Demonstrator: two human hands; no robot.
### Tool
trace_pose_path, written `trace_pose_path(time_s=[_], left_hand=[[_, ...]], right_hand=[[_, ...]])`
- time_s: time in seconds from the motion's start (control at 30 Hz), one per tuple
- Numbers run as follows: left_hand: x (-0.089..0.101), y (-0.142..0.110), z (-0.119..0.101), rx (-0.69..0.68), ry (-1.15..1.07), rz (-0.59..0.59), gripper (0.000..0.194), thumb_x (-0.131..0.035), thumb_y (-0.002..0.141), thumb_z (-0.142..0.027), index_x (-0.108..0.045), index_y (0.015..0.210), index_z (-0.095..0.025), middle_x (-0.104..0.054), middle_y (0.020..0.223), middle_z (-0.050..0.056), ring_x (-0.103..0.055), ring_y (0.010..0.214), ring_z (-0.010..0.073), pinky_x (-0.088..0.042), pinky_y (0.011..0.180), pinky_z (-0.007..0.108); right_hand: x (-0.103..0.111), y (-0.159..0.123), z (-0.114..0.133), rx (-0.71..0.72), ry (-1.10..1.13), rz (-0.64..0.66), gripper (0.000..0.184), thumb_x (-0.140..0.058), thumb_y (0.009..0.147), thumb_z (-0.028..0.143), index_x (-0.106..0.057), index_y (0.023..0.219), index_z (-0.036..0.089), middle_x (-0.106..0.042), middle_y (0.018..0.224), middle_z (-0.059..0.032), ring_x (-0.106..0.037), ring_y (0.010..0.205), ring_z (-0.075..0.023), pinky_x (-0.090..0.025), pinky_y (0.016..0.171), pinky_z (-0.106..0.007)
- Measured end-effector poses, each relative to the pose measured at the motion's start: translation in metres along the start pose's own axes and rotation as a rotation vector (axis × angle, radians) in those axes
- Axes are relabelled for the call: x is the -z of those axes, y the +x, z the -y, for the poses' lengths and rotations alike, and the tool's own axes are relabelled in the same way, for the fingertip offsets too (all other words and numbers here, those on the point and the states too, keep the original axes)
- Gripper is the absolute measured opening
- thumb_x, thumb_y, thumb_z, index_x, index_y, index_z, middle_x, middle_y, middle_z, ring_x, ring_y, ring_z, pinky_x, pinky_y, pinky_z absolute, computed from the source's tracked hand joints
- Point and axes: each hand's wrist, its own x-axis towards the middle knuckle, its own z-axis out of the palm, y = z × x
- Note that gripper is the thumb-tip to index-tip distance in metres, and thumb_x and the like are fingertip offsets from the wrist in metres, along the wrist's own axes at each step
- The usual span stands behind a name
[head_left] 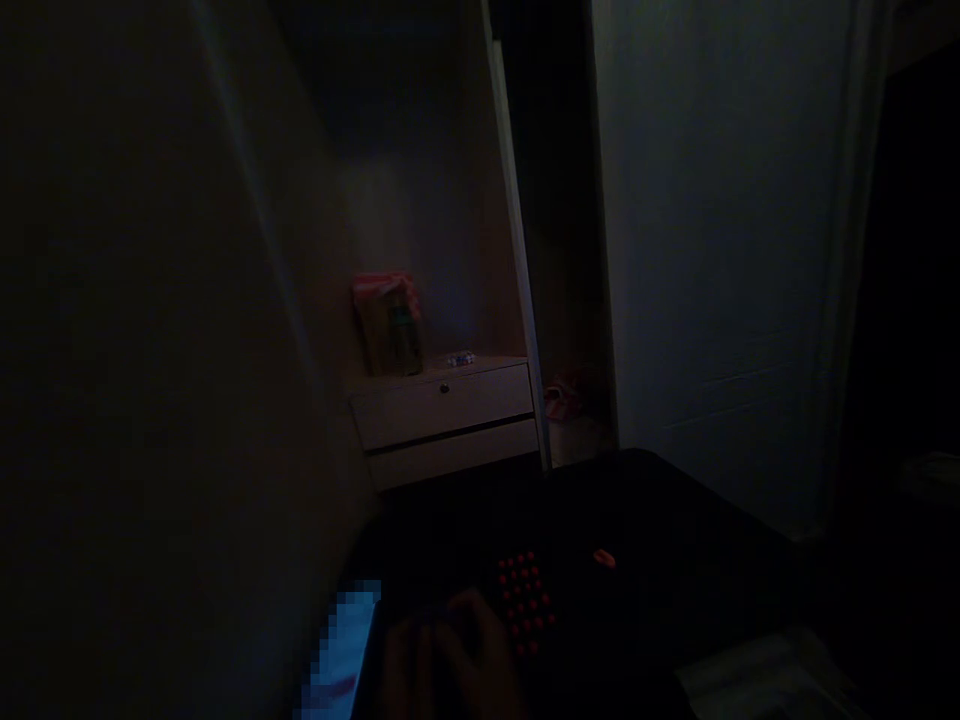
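The scene is very dark. My left hand (405, 665) and my right hand (480, 650) are close together at the bottom, fingers bent inward and nearly meeting. A dark shape lies between the fingertips, too dim to name. Just right of my right hand is a grid of small red dots (526, 605), set in rows on a dark surface. To the left of my left hand glows a blue-lit screen (345, 650), partly blurred into blocks. A small orange-red piece (604, 558) lies farther right on the dark tabletop (622, 490).
A pale cloth or paper (757, 675) lies at the lower right. Beyond the table stands a cabinet with drawers (450, 410), holding a red-topped bag (375, 325), a green-capped bottle (405, 340) and a small patterned item (461, 358). A pale panel (720, 250) stands right.
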Motion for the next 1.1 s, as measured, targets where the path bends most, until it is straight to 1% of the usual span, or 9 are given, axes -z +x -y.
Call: trace_pose_path(time_s=[0.2,0.3,0.4,0.47,0.57,0.7,0.8,0.93,1.1], left_hand=[[-0.002,-0.001,-0.010,0.041,-0.042,0.078,0.072,-0.062,0.071,-0.082,-0.069,0.108,-0.021,-0.078,0.114,0.015,-0.073,0.110,0.0329,-0.056,0.101,0.046],[-0.003,-0.002,-0.001,0.109,-0.008,0.111,0.082,-0.058,0.067,-0.085,-0.069,0.111,-0.017,-0.074,0.126,0.020,-0.068,0.120,0.0382,-0.052,0.108,0.052],[-0.001,-0.001,0.011,0.161,0.042,0.113,0.090,-0.064,0.058,-0.085,-0.070,0.112,-0.013,-0.066,0.138,0.028,-0.058,0.134,0.0451,-0.042,0.117,0.058],[0.000,0.000,0.017,0.184,0.050,0.146,0.091,-0.065,0.063,-0.080,-0.066,0.122,-0.010,-0.064,0.142,0.029,-0.057,0.136,0.0439,-0.040,0.119,0.057],[0.001,0.003,0.021,0.175,0.070,0.213,0.090,-0.063,0.072,-0.074,-0.060,0.133,-0.008,-0.065,0.141,0.027,-0.062,0.132,0.0400,-0.044,0.116,0.052],[0.002,0.006,0.025,0.147,0.095,0.231,0.089,-0.061,0.073,-0.074,-0.062,0.132,-0.007,-0.071,0.132,0.027,-0.068,0.123,0.0414,-0.050,0.110,0.052],[0.003,0.004,0.031,0.119,0.098,0.254,0.089,-0.064,0.071,-0.070,-0.063,0.132,-0.004,-0.067,0.136,0.027,-0.064,0.129,0.0430,-0.046,0.114,0.053],[0.003,0.001,0.031,0.144,0.069,0.226,0.083,-0.070,0.070,-0.063,-0.064,0.132,-0.008,-0.064,0.142,0.024,-0.063,0.131,0.0393,-0.048,0.113,0.049],[0.001,0.002,0.024,0.135,0.069,0.256,0.087,-0.064,0.073,-0.071,-0.066,0.131,-0.005,-0.065,0.140,0.026,-0.063,0.130,0.0415,-0.046,0.115,0.052]], right_hand=[[-0.002,0.000,-0.010,-0.036,0.051,-0.039,0.046,-0.067,0.084,0.067,-0.070,0.098,0.023,-0.073,0.100,-0.0053,-0.068,0.101,-0.0263,-0.053,0.094,-0.035],[0.000,-0.001,-0.007,-0.027,0.062,-0.033,0.047,-0.068,0.083,0.069,-0.071,0.098,0.024,-0.072,0.101,-0.0058,-0.068,0.101,-0.0267,-0.054,0.094,-0.036],[0.002,0.000,-0.004,0.022,0.030,-0.029,0.045,-0.070,0.083,0.068,-0.075,0.094,0.024,-0.073,0.100,-0.0070,-0.069,0.102,-0.0280,-0.054,0.096,-0.038],[0.002,0.000,-0.004,0.026,0.029,-0.044,0.046,-0.070,0.082,0.068,-0.078,0.094,0.025,-0.074,0.103,-0.0088,-0.069,0.105,-0.0300,-0.054,0.099,-0.041],[0.001,0.001,-0.006,0.029,0.005,-0.042,0.043,-0.068,0.085,0.064,-0.081,0.097,0.025,-0.073,0.108,-0.0108,-0.068,0.110,-0.0319,-0.052,0.103,-0.044],[0.001,0.000,-0.008,0.095,-0.032,0.007,0.032,-0.066,0.091,0.047,-0.079,0.111,0.028,-0.072,0.117,-0.0092,-0.066,0.117,-0.0300,-0.048,0.107,-0.044],[0.001,-0.001,-0.005,0.131,-0.043,0.028,0.024,-0.067,0.090,0.042,-0.081,0.101,0.027,-0.070,0.108,-0.0084,-0.068,0.108,-0.0280,-0.051,0.100,-0.041],[0.001,-0.001,0.000,0.114,-0.030,0.043,0.022,-0.066,0.091,0.042,-0.081,0.094,0.025,-0.068,0.104,-0.0080,-0.069,0.103,-0.0271,-0.052,0.097,-0.041],[0.000,-0.002,0.000,0.097,-0.016,0.056,0.029,-0.066,0.092,0.049,-0.081,0.097,0.024,-0.067,0.105,-0.0086,-0.069,0.103,-0.0269,-0.053,0.095,-0.040]])
